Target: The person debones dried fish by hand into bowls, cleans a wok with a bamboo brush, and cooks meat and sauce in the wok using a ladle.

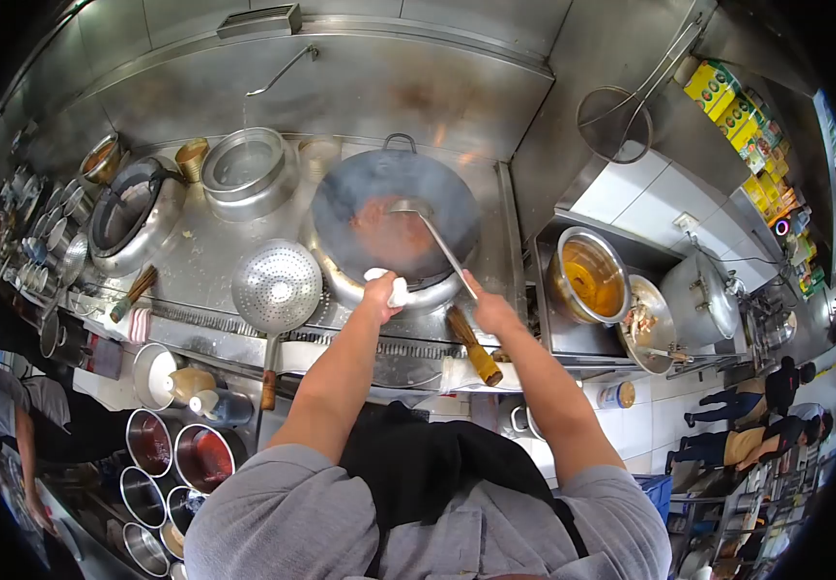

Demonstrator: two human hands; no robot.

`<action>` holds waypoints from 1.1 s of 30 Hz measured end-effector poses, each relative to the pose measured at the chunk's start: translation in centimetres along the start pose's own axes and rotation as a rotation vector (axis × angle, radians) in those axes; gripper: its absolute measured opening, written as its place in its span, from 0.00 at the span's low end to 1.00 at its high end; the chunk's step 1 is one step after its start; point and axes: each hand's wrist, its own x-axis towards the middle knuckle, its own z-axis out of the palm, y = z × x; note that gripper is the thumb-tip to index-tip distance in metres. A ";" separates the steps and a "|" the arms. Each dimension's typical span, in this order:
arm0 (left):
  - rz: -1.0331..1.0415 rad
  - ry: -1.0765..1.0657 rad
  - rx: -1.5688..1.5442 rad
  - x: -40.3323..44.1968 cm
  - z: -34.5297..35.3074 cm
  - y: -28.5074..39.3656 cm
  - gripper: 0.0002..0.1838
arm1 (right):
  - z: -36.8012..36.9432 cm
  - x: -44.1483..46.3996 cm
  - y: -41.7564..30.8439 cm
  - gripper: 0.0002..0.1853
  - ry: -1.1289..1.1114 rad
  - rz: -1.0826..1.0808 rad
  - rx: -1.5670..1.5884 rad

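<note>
A dark wok sits on the burner in front of me, with smoke or steam hanging over it. Reddish food lies at its bottom, blurred by the haze. My left hand is closed around a folded white cloth at the wok's near edge; whatever the cloth covers is hidden. In my right hand is the handle of a metal ladle, whose bowl rests down in the food. Just below the wok, a bamboo brush lies on the stove's front edge.
A perforated skimmer lies left of the wok. Behind it stand a metal pot and a second burner. A bowl of yellow liquid is at right. Sauce pots stand at lower left, near another person.
</note>
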 end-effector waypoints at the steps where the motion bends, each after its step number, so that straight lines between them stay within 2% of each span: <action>1: 0.026 0.062 -0.021 -1.0 0.1 0.3 0.08 | -0.4 -1.4 0.3 0.46 0.012 -0.095 0.075; 2: 0.055 0.022 -0.065 -2.5 -0.5 -0.1 0.08 | -1.5 -2.7 0.9 0.46 0.033 -0.192 0.140; 3: 0.107 -0.160 -0.220 -4.3 -2.1 -1.6 0.08 | -3.8 -5.5 0.8 0.45 -0.021 -0.173 0.112; 5: 0.075 -0.134 -0.159 -13.2 -2.9 -1.5 0.08 | -7.6 -11.7 1.7 0.44 -0.091 -0.189 0.125; 6: -0.015 -0.084 -0.135 -15.9 -2.9 -1.1 0.07 | -9.1 -13.8 2.8 0.44 -0.117 -0.235 0.150; 7: -0.012 -0.076 -0.133 -15.7 -2.3 -0.5 0.07 | -10.8 -15.0 3.2 0.44 -0.120 -0.242 0.156; 8: 0.016 -0.056 -0.203 -15.4 -1.4 0.2 0.07 | -12.3 -16.2 3.4 0.43 -0.258 -0.227 0.244; 10: 0.053 -0.052 -0.240 -12.2 -0.3 1.2 0.07 | -13.9 -16.7 1.8 0.44 -0.544 -0.008 0.278; 11: 0.067 -0.078 -0.192 -9.0 -0.3 1.4 0.07 | -11.9 -15.6 2.6 0.44 -0.536 -0.011 0.286; 12: 0.054 -0.075 -0.186 -6.3 -0.2 1.1 0.07 | -8.0 -12.9 4.3 0.45 -0.367 -0.225 0.229; 14: 0.045 -0.069 -0.175 -4.7 -0.4 0.7 0.07 | -4.1 -9.1 4.9 0.45 -0.189 -0.379 0.137; 16: 0.095 -0.097 -0.117 -5.1 -1.6 -0.7 0.05 | -2.9 -6.9 2.6 0.45 -0.189 -0.322 0.109; 18: 0.155 -0.189 -0.147 -4.4 -4.8 -4.3 0.07 | -2.4 -5.7 0.7 0.46 -0.073 -0.183 0.008; 19: 0.177 -0.194 -0.142 -6.0 -6.2 -5.9 0.08 | -2.9 -5.8 0.2 0.46 -0.071 -0.181 0.020; 21: 0.091 -0.121 -0.232 -8.0 -8.8 -9.8 0.08 | -4.7 -7.7 -0.9 0.45 -0.074 -0.099 -0.005; 22: 0.018 -0.082 -0.215 -8.9 -10.0 -10.9 0.12 | -5.4 -9.0 -0.7 0.44 -0.053 -0.137 -0.004; 23: 0.019 -0.038 -0.163 -11.8 -8.9 -9.7 0.11 | -6.9 -10.6 -0.5 0.44 -0.052 -0.133 0.005; 25: 0.090 0.012 -0.234 -13.6 -5.1 -5.9 0.10 | -8.9 -13.6 0.4 0.42 -0.213 -0.101 0.167; 27: 0.104 -0.120 -0.185 -11.9 -3.5 -0.8 0.09 | -8.2 -13.9 2.7 0.42 -0.177 -0.299 0.333; 28: 0.094 -0.095 -0.176 -10.4 -2.0 1.5 0.09 | -9.6 -13.9 1.7 0.43 -0.303 -0.218 0.279; 30: 0.079 -0.074 -0.163 -8.7 -1.4 1.3 0.10 | -5.4 -9.8 3.3 0.43 -0.244 -0.280 0.281; 32: 0.107 0.062 -0.083 -7.4 -1.0 0.3 0.10 | -4.3 -8.4 3.2 0.44 -0.167 -0.333 0.286; 33: 0.123 -0.043 -0.084 -7.6 -2.2 -1.8 0.10 | -4.9 -8.0 1.3 0.43 -0.166 -0.231 0.276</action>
